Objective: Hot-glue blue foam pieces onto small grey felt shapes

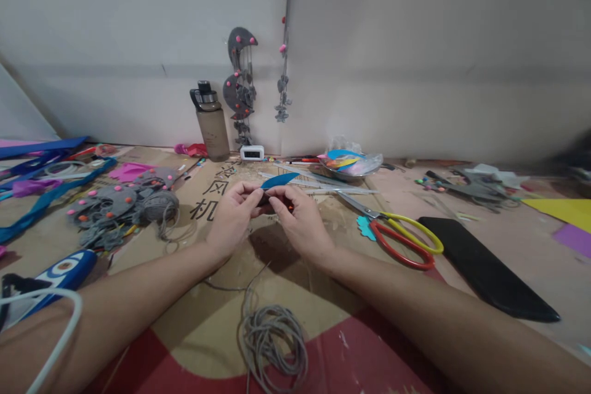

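My left hand (234, 215) and my right hand (302, 221) meet over the cardboard, fingers pinched together. Between their fingertips is a small dark piece, mostly hidden, and a blue leaf-shaped strip (279, 180) sticks up from it. Both hands appear to grip this blue strip and its dark base; a speck of orange shows by the right fingers. A loose coil of grey cord (274, 345) lies below the hands, with a thin end running up toward them. Scissors (397, 234) with one red and one yellow handle lie just right of my right hand.
Grey felt pieces with pompoms (111, 200) and a yarn ball (159, 204) lie left. A bottle (212, 126), a small digital clock (252, 153) and a dish of coloured pieces (351, 163) stand behind. A black slab (484, 268) and a hot glue gun (55, 277) flank my arms.
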`<control>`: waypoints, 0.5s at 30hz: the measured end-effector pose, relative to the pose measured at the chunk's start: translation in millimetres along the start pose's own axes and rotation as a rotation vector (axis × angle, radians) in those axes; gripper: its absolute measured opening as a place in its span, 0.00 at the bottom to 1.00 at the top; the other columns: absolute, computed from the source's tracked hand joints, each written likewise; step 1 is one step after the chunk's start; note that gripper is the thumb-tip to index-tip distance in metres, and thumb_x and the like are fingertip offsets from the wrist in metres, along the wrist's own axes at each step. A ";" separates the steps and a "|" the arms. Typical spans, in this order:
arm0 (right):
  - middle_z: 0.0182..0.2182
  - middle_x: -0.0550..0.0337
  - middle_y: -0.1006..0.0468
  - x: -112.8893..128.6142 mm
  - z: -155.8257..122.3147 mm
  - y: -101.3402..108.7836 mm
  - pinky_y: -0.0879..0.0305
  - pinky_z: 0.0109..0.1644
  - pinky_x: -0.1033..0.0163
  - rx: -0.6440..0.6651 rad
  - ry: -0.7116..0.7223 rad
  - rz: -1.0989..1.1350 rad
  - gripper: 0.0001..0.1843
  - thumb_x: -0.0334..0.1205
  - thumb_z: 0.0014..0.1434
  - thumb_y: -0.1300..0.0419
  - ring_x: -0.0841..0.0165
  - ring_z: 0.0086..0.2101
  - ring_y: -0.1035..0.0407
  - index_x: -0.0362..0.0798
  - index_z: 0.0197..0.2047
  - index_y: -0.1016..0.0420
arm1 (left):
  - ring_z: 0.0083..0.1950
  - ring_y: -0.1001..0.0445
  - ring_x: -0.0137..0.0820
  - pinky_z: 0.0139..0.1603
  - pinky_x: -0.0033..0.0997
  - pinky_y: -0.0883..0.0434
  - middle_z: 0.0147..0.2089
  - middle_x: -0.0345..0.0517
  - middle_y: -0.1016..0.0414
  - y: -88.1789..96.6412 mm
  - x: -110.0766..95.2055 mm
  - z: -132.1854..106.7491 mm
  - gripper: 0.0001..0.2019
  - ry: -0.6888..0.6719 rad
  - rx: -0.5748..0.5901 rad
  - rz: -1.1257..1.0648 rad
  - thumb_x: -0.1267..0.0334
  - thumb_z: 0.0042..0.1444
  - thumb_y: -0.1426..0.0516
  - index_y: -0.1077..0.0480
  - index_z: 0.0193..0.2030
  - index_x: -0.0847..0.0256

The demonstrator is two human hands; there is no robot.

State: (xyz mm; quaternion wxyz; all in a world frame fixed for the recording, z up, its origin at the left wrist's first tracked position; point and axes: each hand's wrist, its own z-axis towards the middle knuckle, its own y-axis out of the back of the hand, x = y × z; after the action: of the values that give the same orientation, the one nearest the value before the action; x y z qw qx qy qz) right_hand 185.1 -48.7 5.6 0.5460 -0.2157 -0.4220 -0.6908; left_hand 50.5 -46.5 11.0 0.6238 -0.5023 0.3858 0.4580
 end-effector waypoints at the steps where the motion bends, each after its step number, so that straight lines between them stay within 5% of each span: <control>1: 0.38 0.57 0.26 0.1 0.0 0.0 0.38 0.46 0.62 0.005 0.000 -0.004 0.10 0.38 0.60 0.49 0.69 0.40 0.33 0.48 0.41 0.29 | 0.34 0.27 0.26 0.38 0.30 0.27 0.31 0.39 0.28 0.5 0.3 1.0 0.09 -0.001 -0.012 -0.003 0.61 0.48 0.40 0.35 0.31 0.62; 7: 0.37 0.58 0.26 0.7 -3.5 -3.0 0.39 0.46 0.63 0.129 0.117 -0.085 0.10 0.38 0.61 0.51 0.70 0.39 0.34 0.48 0.39 0.29 | 0.32 0.27 0.25 0.37 0.30 0.26 0.29 0.38 0.29 9.4 -0.2 16.0 0.09 -0.010 -0.111 -0.092 0.64 0.47 0.40 0.38 0.29 0.62; 12: 0.33 0.55 0.27 9.4 -12.3 -8.4 0.39 0.43 0.61 0.404 0.409 -0.296 0.16 0.42 0.62 0.53 0.67 0.37 0.37 0.47 0.33 0.27 | 0.37 0.24 0.29 0.41 0.33 0.26 0.31 0.43 0.26 33.5 1.2 39.1 0.07 -0.042 -0.099 -0.136 0.65 0.49 0.42 0.38 0.30 0.62; 15: 0.31 0.55 0.28 16.5 -9.3 -1.4 0.41 0.43 0.60 0.387 0.447 -0.365 0.19 0.45 0.63 0.55 0.67 0.36 0.38 0.47 0.30 0.28 | 0.38 0.24 0.30 0.42 0.33 0.26 0.33 0.46 0.25 46.2 2.7 48.8 0.07 -0.056 -0.107 -0.149 0.66 0.49 0.42 0.39 0.29 0.63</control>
State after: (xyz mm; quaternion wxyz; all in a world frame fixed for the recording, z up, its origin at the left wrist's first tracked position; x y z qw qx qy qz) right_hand 180.1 -65.7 12.5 0.5231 0.1274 -0.4469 -0.7144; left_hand 8.0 5.3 5.4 0.6390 -0.5491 0.3049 0.4441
